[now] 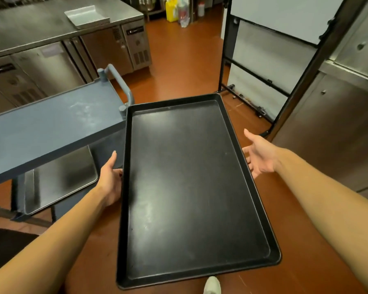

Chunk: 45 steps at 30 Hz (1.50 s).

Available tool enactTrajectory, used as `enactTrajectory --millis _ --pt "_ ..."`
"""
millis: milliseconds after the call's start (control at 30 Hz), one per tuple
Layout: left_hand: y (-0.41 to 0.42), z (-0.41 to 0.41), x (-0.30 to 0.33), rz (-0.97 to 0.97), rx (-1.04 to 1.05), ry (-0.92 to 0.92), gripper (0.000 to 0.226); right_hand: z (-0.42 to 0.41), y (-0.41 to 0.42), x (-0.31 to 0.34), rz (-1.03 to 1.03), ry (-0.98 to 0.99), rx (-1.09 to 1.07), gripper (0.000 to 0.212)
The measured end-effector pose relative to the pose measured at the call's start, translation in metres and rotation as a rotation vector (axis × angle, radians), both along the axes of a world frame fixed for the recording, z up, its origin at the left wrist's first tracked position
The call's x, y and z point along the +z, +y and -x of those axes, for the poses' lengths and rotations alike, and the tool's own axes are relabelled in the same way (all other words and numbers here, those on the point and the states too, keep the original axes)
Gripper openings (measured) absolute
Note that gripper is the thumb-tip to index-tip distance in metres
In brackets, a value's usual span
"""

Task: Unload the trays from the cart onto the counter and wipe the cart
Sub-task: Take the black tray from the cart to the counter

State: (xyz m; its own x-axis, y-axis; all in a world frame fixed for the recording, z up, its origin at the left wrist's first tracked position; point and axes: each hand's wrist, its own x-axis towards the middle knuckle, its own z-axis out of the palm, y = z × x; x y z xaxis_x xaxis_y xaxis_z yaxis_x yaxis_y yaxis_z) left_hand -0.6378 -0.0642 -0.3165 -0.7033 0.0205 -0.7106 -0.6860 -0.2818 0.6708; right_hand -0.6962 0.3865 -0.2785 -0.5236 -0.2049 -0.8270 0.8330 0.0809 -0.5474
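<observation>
A large black tray [189, 187] hangs flat in the air in front of me, over the red floor. My left hand [111, 179] grips its left long edge, fingers under the rim. My right hand [259, 154] holds the right long edge with the palm turned inward and fingers beneath the rim. To the left stands the blue-grey cart [51, 126], its top shelf bare and dusty. A shiny metal tray [60, 181] lies on the cart's lower shelf. The steel counter [40, 28] runs along the back left.
A grey tray [87, 16] lies on the counter. A black-framed rack [263, 66] stands at the right, beside steel cabinets [338, 128]. Bottles [176, 9] stand on the floor at the back. My shoe [211, 286] shows under the tray.
</observation>
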Motion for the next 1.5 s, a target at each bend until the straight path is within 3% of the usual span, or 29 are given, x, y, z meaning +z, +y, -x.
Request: enactTrajectory --millis 100,367,667,867,1000,1200,1500 --pt "0.021 0.026 0.019 -0.027 -0.045 -0.051 0.078 0.019 0.019 0.01 -0.016 0.019 -0.041 0.104" --pt "0.047 0.116 0.05 0.003 -0.2 -0.125 0.093 0.094 0.033 0.022 -0.043 0.014 -0.11 0.109" --pt "0.035 0.28 0.076 -0.01 -0.271 -0.089 0.108 0.236 0.034 0.048 -0.085 0.038 -0.11 0.113" --pt "0.04 0.388 0.105 0.022 -0.335 -0.082 0.124 0.329 0.045 0.074 -0.091 0.076 -0.139 0.101" --pt "0.039 0.453 0.106 -0.006 -0.378 -0.091 0.126 0.394 0.059 0.07 -0.077 0.06 -0.108 0.113" --pt "0.046 0.559 0.101 -0.002 -0.344 -0.076 0.122 0.523 0.072 0.067 -0.056 0.073 -0.03 0.105" --pt "0.022 0.696 0.116 -0.036 -0.159 -0.071 0.122 0.74 0.044 0.097 -0.076 0.081 0.172 0.115"
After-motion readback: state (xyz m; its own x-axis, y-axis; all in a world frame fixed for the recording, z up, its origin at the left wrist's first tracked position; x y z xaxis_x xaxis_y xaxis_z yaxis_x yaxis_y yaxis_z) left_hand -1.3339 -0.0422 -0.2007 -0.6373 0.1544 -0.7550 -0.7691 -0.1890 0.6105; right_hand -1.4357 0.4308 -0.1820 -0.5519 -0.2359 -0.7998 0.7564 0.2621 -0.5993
